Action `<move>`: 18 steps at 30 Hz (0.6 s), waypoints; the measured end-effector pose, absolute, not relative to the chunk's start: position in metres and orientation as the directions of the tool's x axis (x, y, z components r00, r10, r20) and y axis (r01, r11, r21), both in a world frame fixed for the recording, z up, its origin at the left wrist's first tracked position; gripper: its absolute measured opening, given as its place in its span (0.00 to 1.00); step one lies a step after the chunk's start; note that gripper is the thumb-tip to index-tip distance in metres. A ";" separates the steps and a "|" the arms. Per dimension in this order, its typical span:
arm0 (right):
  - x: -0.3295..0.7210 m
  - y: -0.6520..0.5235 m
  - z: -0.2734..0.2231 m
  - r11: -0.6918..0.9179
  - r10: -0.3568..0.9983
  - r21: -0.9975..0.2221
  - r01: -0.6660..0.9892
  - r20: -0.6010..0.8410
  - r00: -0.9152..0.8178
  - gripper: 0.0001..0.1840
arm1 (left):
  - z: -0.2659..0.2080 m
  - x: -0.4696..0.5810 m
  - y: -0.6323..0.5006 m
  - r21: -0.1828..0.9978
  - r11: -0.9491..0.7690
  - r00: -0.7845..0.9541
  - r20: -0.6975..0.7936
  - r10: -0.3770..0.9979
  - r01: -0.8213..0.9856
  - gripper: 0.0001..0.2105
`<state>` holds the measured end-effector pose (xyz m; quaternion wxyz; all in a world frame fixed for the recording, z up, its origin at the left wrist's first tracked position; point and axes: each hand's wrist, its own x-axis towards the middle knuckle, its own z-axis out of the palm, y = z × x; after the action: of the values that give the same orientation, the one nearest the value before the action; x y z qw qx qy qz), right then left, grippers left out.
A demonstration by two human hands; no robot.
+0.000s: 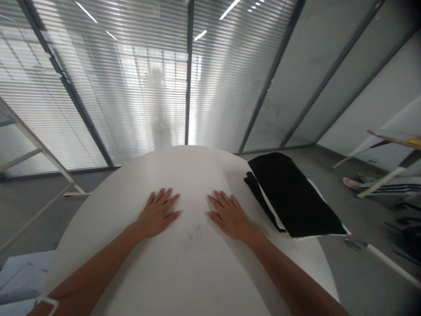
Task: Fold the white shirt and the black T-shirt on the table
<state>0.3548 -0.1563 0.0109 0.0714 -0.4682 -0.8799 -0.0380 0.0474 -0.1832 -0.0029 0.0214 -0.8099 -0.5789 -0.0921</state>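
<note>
Both my hands rest palm down on a round white table (194, 281). My left hand (158, 213) lies left of the middle, its fingers spread and holding nothing. Opposite it, my right hand (230, 215) lies flat with fingers apart, also holding nothing. Faint grey smudges mark the tabletop between and just below the hands. To the right of my right hand, apart from it, lies a stack of black and white sheets (292, 193) that look like cloth or felt. The stack reaches over the table's right edge.
Glass panels with blinds (158, 101) stand beyond the table. A white metal frame (39, 145) rises at the left, above papers (24, 278) at lower left. At the right are another table (397, 138), a person's striped leg (391, 188) and a white bar (391, 263).
</note>
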 end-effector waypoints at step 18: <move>0.355 -0.155 0.011 0.553 0.828 -0.019 0.833 0.123 -0.547 0.33 | -0.006 0.046 -0.182 0.057 -0.337 0.321 0.195 0.927 0.940 0.28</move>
<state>0.3550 -0.1553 0.0109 0.0589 -0.4724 -0.8792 -0.0210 0.0456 -0.1820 -0.0064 0.0331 -0.8120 -0.5747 -0.0968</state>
